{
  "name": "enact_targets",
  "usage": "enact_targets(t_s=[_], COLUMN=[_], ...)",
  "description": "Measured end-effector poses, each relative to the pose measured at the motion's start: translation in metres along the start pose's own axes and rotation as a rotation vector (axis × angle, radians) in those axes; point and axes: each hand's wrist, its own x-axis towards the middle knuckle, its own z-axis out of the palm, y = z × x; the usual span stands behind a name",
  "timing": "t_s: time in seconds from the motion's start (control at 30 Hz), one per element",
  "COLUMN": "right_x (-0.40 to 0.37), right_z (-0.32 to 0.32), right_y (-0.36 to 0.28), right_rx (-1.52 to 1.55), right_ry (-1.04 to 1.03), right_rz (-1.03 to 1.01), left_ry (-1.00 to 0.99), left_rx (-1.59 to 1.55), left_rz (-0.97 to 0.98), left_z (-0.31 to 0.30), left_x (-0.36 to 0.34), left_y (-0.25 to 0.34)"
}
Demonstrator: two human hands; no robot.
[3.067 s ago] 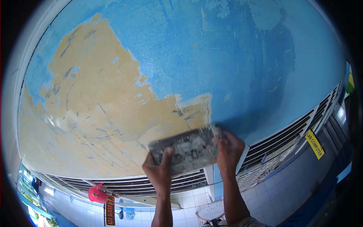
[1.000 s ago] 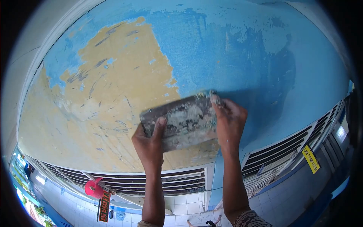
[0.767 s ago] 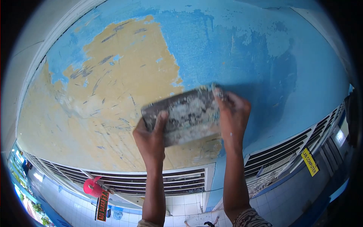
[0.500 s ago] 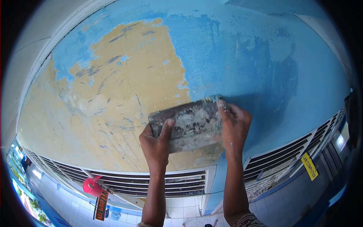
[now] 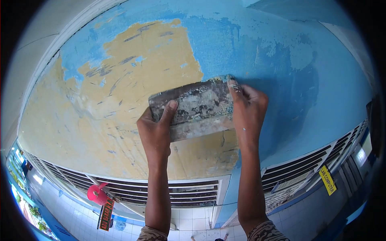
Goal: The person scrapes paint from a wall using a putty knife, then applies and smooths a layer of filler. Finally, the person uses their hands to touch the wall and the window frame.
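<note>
A wide, flat rectangular scraper [image 5: 203, 102], smeared with grey and pale residue, is tilted against the wall, its right end higher. My left hand [image 5: 157, 128] grips its lower left end, thumb lying on the near face and fingers behind. At the right end, my right hand [image 5: 249, 108] pinches the scraper, thumb near the top corner, where flakes of paint cling to the upper edge. That edge lies on the border between the blue paint [image 5: 217, 52] and the bare tan patch [image 5: 148, 60], which has dark scratches.
Louvred vents [image 5: 189, 192] run below the wall section. A pink watering-can-shaped object [image 5: 98, 195] and a hanging sign [image 5: 106, 215] are lower left; a yellow "LAB COMPUTER" sign [image 5: 327, 180] hangs lower right. A tiled floor [image 5: 193, 225] lies far below.
Both hands have pushed the scraper upward and slightly left along the wall. More tan surface shows below it, where the scraper was. The view has shifted slightly.
</note>
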Motion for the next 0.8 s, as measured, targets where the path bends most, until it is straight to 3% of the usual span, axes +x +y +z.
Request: enact_targets(t_s=[0.17,0.27,0.33,0.4,0.5,0.57,0.67,0.8], right_x=[-0.033,-0.032,-0.008,-0.002,-0.019,-0.037,-0.018,-0.001], right_z=[-0.003,0.001,0.01,0.012,0.009,0.011,0.018,0.018], right_y=[0.013,0.012,0.001,-0.004,0.004,0.008,0.012,-0.011], right_rx=[-0.06,-0.081,-0.075,-0.063,-0.072,0.006,-0.072,-0.045], right_ry=[-0.001,-0.052,-0.038,-0.054,-0.053,-0.055,-0.011,-0.078], right_rz=[-0.005,0.077,-0.093,-0.038,-0.134,0.087,-0.105,0.011], left_ry=[0.036,0.053,0.044,0.036,0.057,0.065,0.072,0.048], left_rx=[0.083,0.039,0.002,-0.016,0.074,0.055,0.085,0.025], left_rz=[0.005,0.002,-0.008,-0.004,0.059,0.035,0.002,0.032], left_z=[-0.019,-0.018,-0.017,-0.016,-0.023,-0.028,-0.026,-0.022], left_x=[-0.022,-0.018,-0.002,0.006,-0.008,-0.014,-0.003,0.011], left_y=[-0.032,-0.022,-0.005,0.005,-0.012,-0.025,-0.01,0.005])
